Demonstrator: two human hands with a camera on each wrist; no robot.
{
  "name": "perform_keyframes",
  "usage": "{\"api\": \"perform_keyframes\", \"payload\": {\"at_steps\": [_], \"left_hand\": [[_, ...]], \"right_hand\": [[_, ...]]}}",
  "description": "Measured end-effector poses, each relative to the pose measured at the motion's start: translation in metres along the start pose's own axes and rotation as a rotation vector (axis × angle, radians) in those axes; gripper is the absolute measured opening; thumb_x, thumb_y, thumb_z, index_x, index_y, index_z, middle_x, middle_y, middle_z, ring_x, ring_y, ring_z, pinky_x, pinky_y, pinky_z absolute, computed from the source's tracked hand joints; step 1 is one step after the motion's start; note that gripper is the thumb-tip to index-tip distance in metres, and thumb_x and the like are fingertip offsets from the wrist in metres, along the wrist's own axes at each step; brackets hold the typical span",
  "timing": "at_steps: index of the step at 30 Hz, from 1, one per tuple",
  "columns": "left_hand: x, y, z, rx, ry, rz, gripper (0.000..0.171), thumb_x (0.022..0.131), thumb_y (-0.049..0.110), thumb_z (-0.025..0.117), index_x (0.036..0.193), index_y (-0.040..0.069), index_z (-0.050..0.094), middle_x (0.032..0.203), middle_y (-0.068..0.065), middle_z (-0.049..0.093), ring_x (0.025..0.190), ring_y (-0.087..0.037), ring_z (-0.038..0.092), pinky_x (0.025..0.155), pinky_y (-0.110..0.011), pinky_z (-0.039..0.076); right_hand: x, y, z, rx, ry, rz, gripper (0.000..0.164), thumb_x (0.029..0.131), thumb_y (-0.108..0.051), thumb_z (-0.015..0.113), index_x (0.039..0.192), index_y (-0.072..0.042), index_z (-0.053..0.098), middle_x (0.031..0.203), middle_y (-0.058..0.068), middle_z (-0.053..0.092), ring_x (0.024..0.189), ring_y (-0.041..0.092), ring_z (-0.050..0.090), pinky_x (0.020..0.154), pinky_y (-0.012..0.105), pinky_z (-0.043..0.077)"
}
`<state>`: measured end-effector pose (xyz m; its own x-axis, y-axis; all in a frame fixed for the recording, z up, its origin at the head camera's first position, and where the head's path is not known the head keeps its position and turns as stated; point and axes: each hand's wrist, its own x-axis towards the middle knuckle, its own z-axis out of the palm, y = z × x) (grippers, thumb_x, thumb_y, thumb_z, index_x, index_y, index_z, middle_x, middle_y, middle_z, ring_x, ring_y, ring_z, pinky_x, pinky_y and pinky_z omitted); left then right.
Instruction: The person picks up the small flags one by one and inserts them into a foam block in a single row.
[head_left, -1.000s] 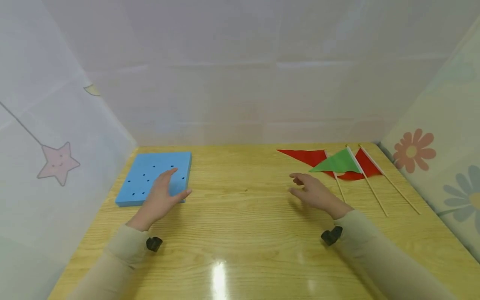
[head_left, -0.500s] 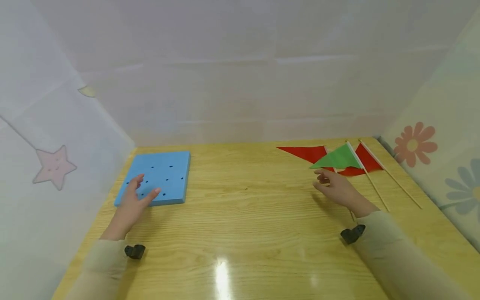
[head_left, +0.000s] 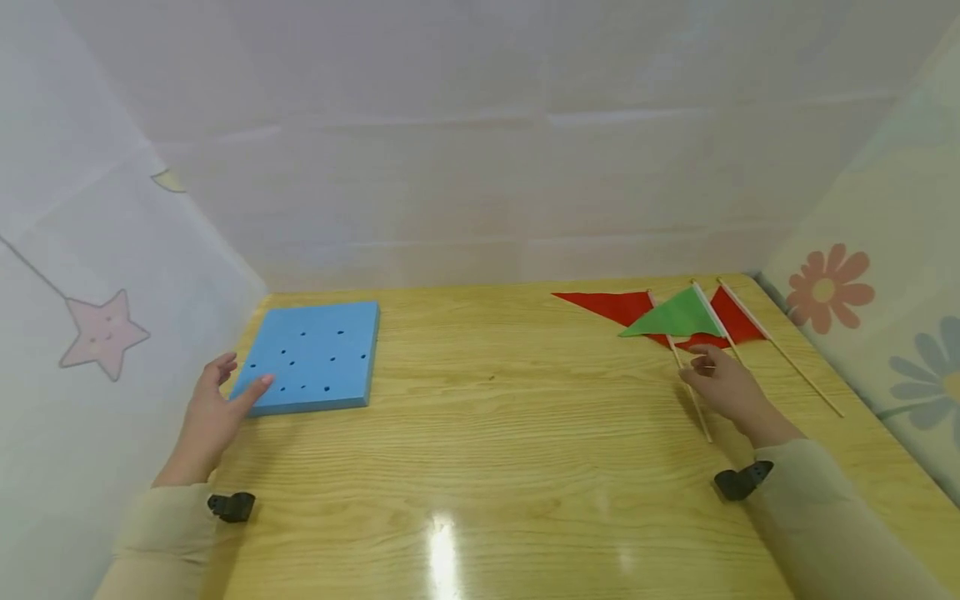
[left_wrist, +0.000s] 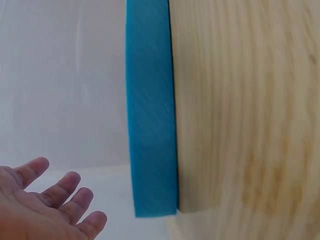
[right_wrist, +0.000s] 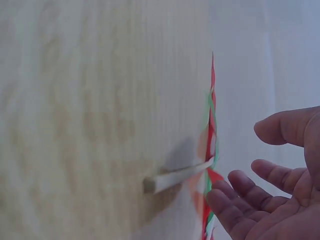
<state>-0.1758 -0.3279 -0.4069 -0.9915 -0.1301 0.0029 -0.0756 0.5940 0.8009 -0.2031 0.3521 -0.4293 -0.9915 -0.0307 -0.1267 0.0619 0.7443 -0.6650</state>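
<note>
At the left of the frame a blue perforated foam board (head_left: 311, 350) lies flat on the wood-grain table (head_left: 480, 467), while at the upper right lie three pennant flags: a left red flag (head_left: 611, 306), a green flag (head_left: 678, 317) overlapping it, and a right red flag (head_left: 737, 321). The left hand (head_left: 210, 417) is at the board's lower-left corner, thumb spread well away from loosely bent fingers, gripping nothing; whether the thumb touches the board cannot be told. The right hand (head_left: 731, 392) hovers over the poles of the left red flag and the green flag, its fingers gently curved and the thumb apart, with nothing pinched between them in the right wrist view; contact with a pole cannot be made out. Judging by how things lie, the handling looks barely begun: no flag is raised, every hole in view is without a pole, and all three flags appear left to be dealt with.
</note>
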Motion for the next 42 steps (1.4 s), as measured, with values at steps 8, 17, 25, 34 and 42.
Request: {"api": "perform_keyframes", "payload": {"at_steps": [8,17,25,34,42], "left_hand": [[0.008,-0.017,-0.009,-0.016,0.025,-0.108,0.096,0.105,0.048,0.056,0.161,-0.009,0.004,0.162,-0.04,0.011,0.149,-0.056,0.011,0.113,-0.071,0.021],[0.026,-0.032,-0.013,-0.109,-0.03,-0.184,0.098,0.105,0.051,0.053,0.162,-0.005,-0.004,0.165,-0.036,0.0,0.15,-0.055,0.005,0.114,-0.068,0.023],[0.033,-0.041,-0.016,-0.13,-0.14,-0.188,0.102,0.105,0.042,0.06,0.161,-0.003,-0.012,0.164,-0.037,-0.002,0.149,-0.056,0.007,0.115,-0.067,0.022],[0.037,-0.038,-0.018,0.067,-0.262,-0.194,0.111,0.1,0.038,0.07,0.157,-0.011,-0.011,0.162,-0.039,-0.004,0.147,-0.06,0.003,0.116,-0.069,0.016],[0.044,-0.041,-0.024,0.189,-0.302,-0.159,0.113,0.096,0.043,0.073,0.155,-0.017,-0.002,0.156,-0.047,0.002,0.144,-0.064,0.006,0.114,-0.071,0.017]], "right_hand": [[-0.007,0.019,-0.002,0.062,0.004,0.068,0.062,0.111,-0.029,0.047,0.148,0.017,0.03,0.141,0.043,0.04,0.132,0.059,0.038,0.097,0.062,0.046],[-0.015,0.021,-0.003,0.133,0.023,0.123,0.066,0.111,-0.03,0.047,0.149,0.019,0.023,0.146,0.044,0.031,0.135,0.062,0.032,0.103,0.067,0.04],[-0.018,0.021,0.008,0.168,0.101,0.136,0.063,0.109,-0.027,0.05,0.148,0.017,0.028,0.144,0.042,0.034,0.133,0.059,0.036,0.099,0.056,0.046],[-0.017,0.022,0.008,0.142,0.076,0.163,0.066,0.108,-0.027,0.054,0.148,0.019,0.03,0.138,0.039,0.04,0.129,0.056,0.042,0.073,0.017,0.046],[-0.014,0.018,0.012,0.139,0.087,0.129,0.059,0.105,-0.021,0.059,0.141,0.022,0.04,0.129,0.037,0.05,0.119,0.05,0.052,0.069,0.014,0.049]]}}
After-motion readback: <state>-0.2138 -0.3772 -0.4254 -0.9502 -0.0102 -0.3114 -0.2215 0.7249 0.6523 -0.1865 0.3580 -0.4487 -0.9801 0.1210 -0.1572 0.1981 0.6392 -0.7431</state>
